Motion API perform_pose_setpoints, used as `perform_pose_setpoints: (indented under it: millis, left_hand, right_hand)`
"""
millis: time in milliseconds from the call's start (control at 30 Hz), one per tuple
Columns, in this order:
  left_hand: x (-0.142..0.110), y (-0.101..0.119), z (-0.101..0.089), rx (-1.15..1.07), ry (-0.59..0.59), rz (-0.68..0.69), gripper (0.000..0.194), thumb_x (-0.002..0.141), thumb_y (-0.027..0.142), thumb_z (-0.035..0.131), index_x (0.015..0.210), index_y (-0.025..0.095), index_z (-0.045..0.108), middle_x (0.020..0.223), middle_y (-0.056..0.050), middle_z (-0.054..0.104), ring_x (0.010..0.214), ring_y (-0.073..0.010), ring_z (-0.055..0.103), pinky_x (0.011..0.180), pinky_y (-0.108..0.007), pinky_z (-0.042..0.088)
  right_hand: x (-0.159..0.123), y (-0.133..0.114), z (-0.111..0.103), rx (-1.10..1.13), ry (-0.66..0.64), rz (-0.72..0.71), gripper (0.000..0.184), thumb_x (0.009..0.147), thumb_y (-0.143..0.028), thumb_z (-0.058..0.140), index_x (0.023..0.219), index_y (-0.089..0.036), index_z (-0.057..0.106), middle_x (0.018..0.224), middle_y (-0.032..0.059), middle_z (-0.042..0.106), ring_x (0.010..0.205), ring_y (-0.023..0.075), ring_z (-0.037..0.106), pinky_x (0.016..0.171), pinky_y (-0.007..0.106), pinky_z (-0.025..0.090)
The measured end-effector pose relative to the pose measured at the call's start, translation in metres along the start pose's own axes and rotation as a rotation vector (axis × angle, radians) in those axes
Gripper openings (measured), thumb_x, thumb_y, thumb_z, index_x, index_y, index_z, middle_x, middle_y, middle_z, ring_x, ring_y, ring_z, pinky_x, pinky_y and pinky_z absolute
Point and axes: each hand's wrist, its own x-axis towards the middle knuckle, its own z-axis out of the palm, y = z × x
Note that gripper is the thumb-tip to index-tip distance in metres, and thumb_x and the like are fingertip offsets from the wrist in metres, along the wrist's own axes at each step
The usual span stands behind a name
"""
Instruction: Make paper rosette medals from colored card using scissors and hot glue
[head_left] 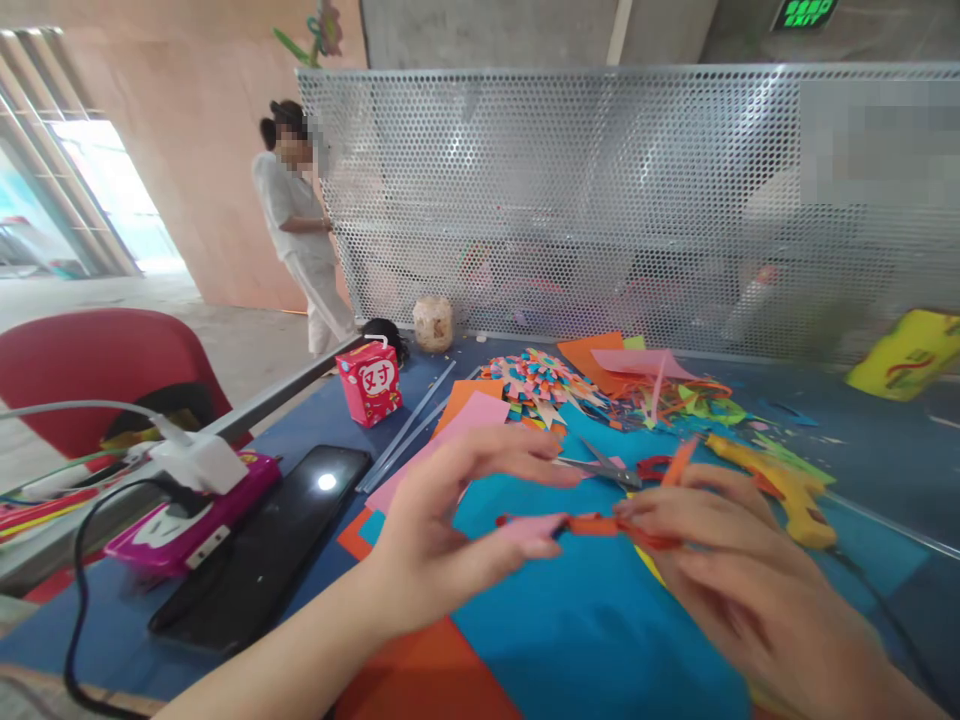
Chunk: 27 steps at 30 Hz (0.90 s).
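Note:
My right hand (pixel 739 560) pinches a folded orange paper strip (pixel 596 524), with one end sticking up above the fingers. A pink paper piece (pixel 529 526) joins its left end, close to my left thumb; whether the thumb touches it I cannot tell. My left hand (pixel 469 510) has its thumb and fingers spread apart. Beneath both hands lies a large blue paper sheet (pixel 570 610). Open-bladed scissors (pixel 619 472) rest just behind them, partly hidden by the right hand. To the right is a yellow glue gun (pixel 784 490) with a dark cord.
Pink and orange sheets, a layered paper flower (pixel 536 380) and shredded strips (pixel 675 400) lie at the back. Left are clear glue sticks (pixel 409 435), a red drink carton (pixel 370 383), a phone (pixel 262 545) and a power strip (pixel 195 520). A mesh screen (pixel 562 200) stands behind; a person (pixel 300 220) is beyond.

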Motion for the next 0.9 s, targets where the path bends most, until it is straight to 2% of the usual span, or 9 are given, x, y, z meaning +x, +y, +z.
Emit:
perform_pose_setpoints:
  millis: [67, 167, 267, 333, 433, 533, 667, 900]
  left_hand:
    - [0.001, -0.006, 0.000, -0.183, 0.047, -0.178, 0.047, 0.078, 0.045, 0.047, 0.118, 0.020, 0.045, 0.094, -0.010, 0.065, 0.097, -0.0236, 0.057, 0.087, -0.039, 0.042]
    - [0.003, -0.014, -0.002, -0.315, 0.105, -0.372, 0.064, 0.075, 0.061, 0.036, 0.122, 0.018, 0.042, 0.088, -0.011, 0.065, 0.098, -0.0267, 0.055, 0.084, -0.040, 0.042]
    - [0.007, -0.020, -0.004, -0.255, 0.181, -0.493, 0.057, 0.074, 0.056, 0.044, 0.118, 0.020, 0.046, 0.088, -0.008, 0.064, 0.094, -0.0239, 0.057, 0.081, -0.035, 0.042]
    - [0.008, -0.021, -0.003, -0.176, 0.219, -0.580, 0.049, 0.074, 0.048, 0.051, 0.114, 0.021, 0.049, 0.086, -0.006, 0.064, 0.086, -0.0197, 0.058, 0.076, -0.030, 0.043]
    - [0.011, -0.019, 0.001, -0.124, 0.234, -0.696, 0.046, 0.073, 0.041, 0.057, 0.112, 0.018, 0.051, 0.072, -0.002, 0.062, 0.070, -0.0145, 0.058, 0.065, -0.025, 0.044]
    - [0.014, -0.015, 0.003, -0.193, 0.205, -0.740, 0.054, 0.072, 0.035, 0.059, 0.120, 0.016, 0.043, 0.063, 0.001, 0.061, 0.062, -0.0129, 0.057, 0.060, -0.024, 0.043]
    - [0.014, -0.014, 0.003, -0.270, 0.169, -0.732, 0.066, 0.072, 0.029, 0.061, 0.129, 0.018, 0.030, 0.065, 0.000, 0.064, 0.060, -0.0121, 0.057, 0.059, -0.024, 0.043]
    - [0.012, -0.016, 0.001, -0.266, 0.142, -0.723, 0.066, 0.071, 0.026, 0.063, 0.128, 0.019, 0.031, 0.062, 0.002, 0.062, 0.059, -0.0117, 0.058, 0.057, -0.024, 0.043]
  right_hand:
    - [0.007, -0.001, 0.009, 0.089, -0.030, 0.044, 0.023, 0.076, -0.007, 0.051, 0.088, -0.027, 0.052, 0.089, -0.0019, 0.064, 0.086, 0.0146, 0.060, 0.088, 0.036, 0.043]
    - [0.014, -0.003, 0.022, 0.195, 0.065, 0.251, 0.019, 0.077, -0.013, 0.053, 0.090, -0.025, 0.048, 0.085, 0.0003, 0.060, 0.082, 0.0141, 0.060, 0.075, 0.029, 0.051]
    - [0.017, -0.002, 0.029, 0.246, 0.136, 0.392, 0.017, 0.076, -0.017, 0.055, 0.089, -0.024, 0.046, 0.083, 0.0011, 0.058, 0.077, 0.0128, 0.060, 0.064, 0.022, 0.053]
    - [0.019, -0.001, 0.030, 0.277, 0.137, 0.448, 0.016, 0.076, -0.018, 0.056, 0.087, -0.023, 0.045, 0.080, 0.0008, 0.058, 0.073, 0.0123, 0.061, 0.063, 0.022, 0.053]
    - [0.019, 0.001, 0.030, 0.284, 0.126, 0.482, 0.016, 0.076, -0.019, 0.055, 0.087, -0.023, 0.044, 0.079, 0.0005, 0.058, 0.074, 0.0130, 0.061, 0.065, 0.024, 0.053]
    - [0.018, 0.002, 0.031, 0.274, 0.110, 0.501, 0.016, 0.076, -0.021, 0.055, 0.088, -0.024, 0.044, 0.081, 0.0006, 0.058, 0.077, 0.0139, 0.061, 0.067, 0.025, 0.052]
    - [0.017, 0.003, 0.032, 0.287, 0.052, 0.528, 0.016, 0.077, -0.021, 0.054, 0.089, -0.025, 0.044, 0.084, 0.0007, 0.059, 0.080, 0.0143, 0.061, 0.069, 0.025, 0.051]
    - [0.018, 0.005, 0.033, 0.295, 0.025, 0.547, 0.016, 0.077, -0.022, 0.053, 0.089, -0.025, 0.044, 0.087, 0.0013, 0.059, 0.082, 0.0150, 0.061, 0.071, 0.027, 0.052]
